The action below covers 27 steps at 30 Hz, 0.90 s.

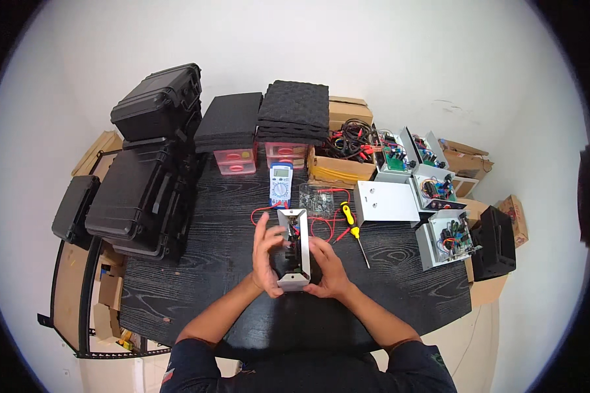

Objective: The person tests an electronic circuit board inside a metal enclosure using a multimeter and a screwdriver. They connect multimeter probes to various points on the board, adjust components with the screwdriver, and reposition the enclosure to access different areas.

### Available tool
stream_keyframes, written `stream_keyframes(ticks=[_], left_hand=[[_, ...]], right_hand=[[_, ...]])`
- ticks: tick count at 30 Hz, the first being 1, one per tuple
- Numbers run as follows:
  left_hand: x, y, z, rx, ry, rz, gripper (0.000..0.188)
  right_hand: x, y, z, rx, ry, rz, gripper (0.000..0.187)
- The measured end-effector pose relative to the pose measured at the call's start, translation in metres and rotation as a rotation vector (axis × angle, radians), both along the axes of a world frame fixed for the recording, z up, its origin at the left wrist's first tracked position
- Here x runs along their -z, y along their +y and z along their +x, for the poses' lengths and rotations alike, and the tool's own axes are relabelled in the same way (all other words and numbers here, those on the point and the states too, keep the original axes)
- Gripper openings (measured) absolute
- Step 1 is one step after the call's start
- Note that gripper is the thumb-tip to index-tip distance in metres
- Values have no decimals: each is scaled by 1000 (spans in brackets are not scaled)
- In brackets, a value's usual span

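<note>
Both hands hold a small open metal box (294, 252) above the near middle of the dark wooden table (196, 288). The left hand (266, 259) grasps its left wall, with the fingers curled over the upper rim into the box. The right hand (328, 268) clasps the right wall from the outside. The box is tilted a little, and its open side shows a dark inside with some wires.

Just behind the box lies a blue and white multimeter (281, 183) with red leads (324, 226), and to the right a yellow-handled screwdriver (354, 232) and a clear bag of small parts (316, 200). A white closed box (385, 202) sits further right, near open boxes with circuit boards (447, 239) at the right edge of the table.

Black hard cases (144, 190) fill the left edge, and foam pads (262, 118) stand at the far edge. The near part of the table, on both sides of the forearms, is bare wood down to the front edge.
</note>
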<state>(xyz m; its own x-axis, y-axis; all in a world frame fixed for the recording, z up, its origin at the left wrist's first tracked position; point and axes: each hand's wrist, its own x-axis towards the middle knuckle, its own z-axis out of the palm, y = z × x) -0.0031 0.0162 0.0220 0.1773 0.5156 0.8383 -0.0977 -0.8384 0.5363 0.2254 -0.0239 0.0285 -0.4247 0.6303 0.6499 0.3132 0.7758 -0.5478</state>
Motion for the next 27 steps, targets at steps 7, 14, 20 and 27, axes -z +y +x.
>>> stream_keyframes(ticks=[7,14,20,27], left_hand=[[-45,-20,8,-15,108,-139,110],[-57,-25,3,32,260,-155,106],[-61,-22,0,51,276,-102,97],[-65,-24,6,75,239,-113,95]], right_hand=[[-2,1,0,-6,33,10,101],[-10,8,7,-102,147,-36,89],[-50,99,-8,324,175,-258,27],[1,217,-7,274,-529,-305,15]])
